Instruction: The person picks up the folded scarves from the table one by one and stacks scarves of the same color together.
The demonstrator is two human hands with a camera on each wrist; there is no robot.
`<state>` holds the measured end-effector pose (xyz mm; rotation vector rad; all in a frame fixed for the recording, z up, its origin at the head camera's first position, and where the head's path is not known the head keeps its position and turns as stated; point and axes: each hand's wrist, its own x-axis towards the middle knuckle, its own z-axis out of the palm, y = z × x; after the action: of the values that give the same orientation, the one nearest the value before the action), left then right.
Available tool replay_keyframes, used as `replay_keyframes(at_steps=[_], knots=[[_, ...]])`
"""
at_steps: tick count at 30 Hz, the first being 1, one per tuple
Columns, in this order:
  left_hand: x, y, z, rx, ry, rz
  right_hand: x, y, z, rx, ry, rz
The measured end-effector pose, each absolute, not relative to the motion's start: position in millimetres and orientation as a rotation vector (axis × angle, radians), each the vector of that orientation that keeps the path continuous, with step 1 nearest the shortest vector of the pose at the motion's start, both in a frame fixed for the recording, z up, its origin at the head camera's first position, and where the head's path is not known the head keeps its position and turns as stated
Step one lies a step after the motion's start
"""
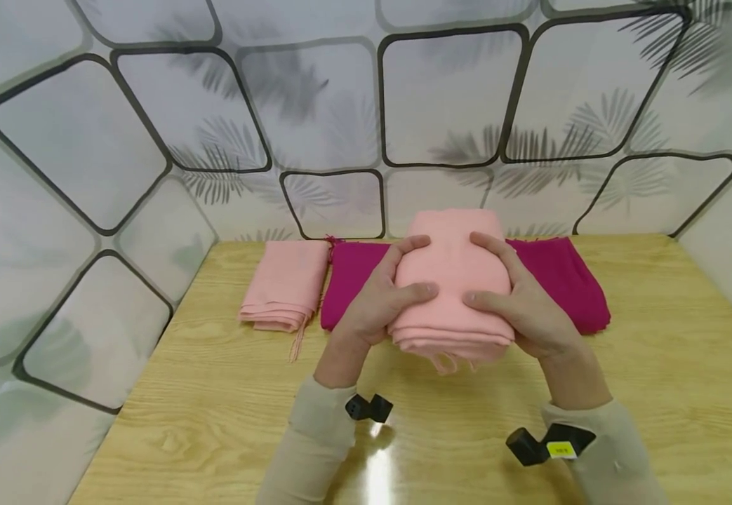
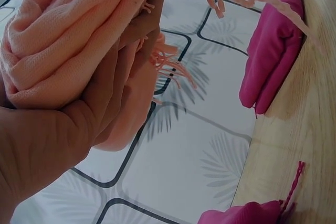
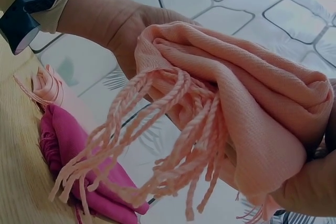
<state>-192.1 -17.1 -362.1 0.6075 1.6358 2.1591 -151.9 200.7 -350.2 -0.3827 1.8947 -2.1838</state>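
Note:
A folded pink scarf [image 1: 454, 273] is held up over the table between both hands. My left hand [image 1: 378, 298] grips its left side, thumb on the top face and the other fingers around the edge. On the opposite side, my right hand [image 1: 533, 308] grips it the same way. Braided fringe [image 3: 199, 145] hangs from the scarf's near end in the right wrist view. Behind it, magenta folded cloth shows on both sides: a left piece [image 1: 353, 277] and a right piece [image 1: 561, 280]. The held scarf hides what lies between them.
Another folded pink scarf [image 1: 286, 284] lies at the left on the wooden table [image 1: 214, 421], its fringe trailing forward. Patterned white walls [image 1: 315, 105] rise behind the table and at its sides. Small black cameras [image 1: 368, 407] are strapped at both wrists.

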Motion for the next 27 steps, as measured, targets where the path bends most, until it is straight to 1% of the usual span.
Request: replay_keyframes(at_steps=[13,27], knots=[[-181.2,-25.0,-355.6,0.624,1.607,2.177,-144.1,193.6,-345.8,-0.4,1.873,-2.184],[-176.9,-30.6,-353.3,0.648,1.627,2.165,-140.2,187.8,-346.7,-0.43,1.847,-2.205]])
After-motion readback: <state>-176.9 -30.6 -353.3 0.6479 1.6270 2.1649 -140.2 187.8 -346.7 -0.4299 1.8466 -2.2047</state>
